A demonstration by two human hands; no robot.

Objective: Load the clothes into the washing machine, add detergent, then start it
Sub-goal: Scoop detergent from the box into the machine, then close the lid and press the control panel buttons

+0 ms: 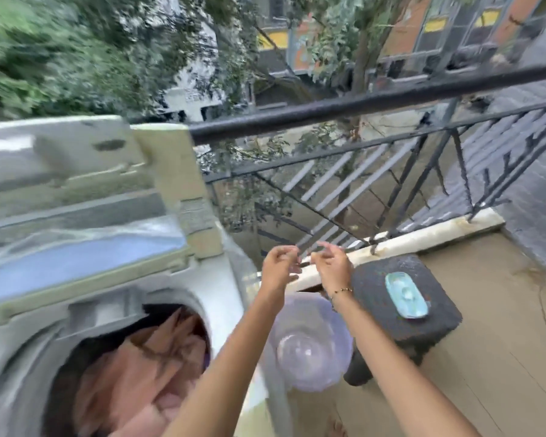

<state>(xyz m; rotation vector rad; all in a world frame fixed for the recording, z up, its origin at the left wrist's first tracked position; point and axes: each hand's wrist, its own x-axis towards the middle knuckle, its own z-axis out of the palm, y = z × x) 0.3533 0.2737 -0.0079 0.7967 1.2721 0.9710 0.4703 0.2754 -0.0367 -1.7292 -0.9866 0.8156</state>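
Top-loading washer (pixel 221 279) stands at the left, lid (pixel 76 197) raised. Clothes (pixel 139 367), pinkish, lie inside the drum. Both arms reach forward past the washer's right side. Left hand (pixel 278 266) and right hand (pixel 331 266) are raised close together, fingers curled; motion blur prevents telling whether they pinch anything. A bracelet (pixel 341 291) sits on the right wrist. A clear tub (pixel 309 345) rests on the floor below the hands. A dark stool (pixel 423 310) just beside it carries a blue case (pixel 405 294). A black railing (pixel 375 105) runs behind.
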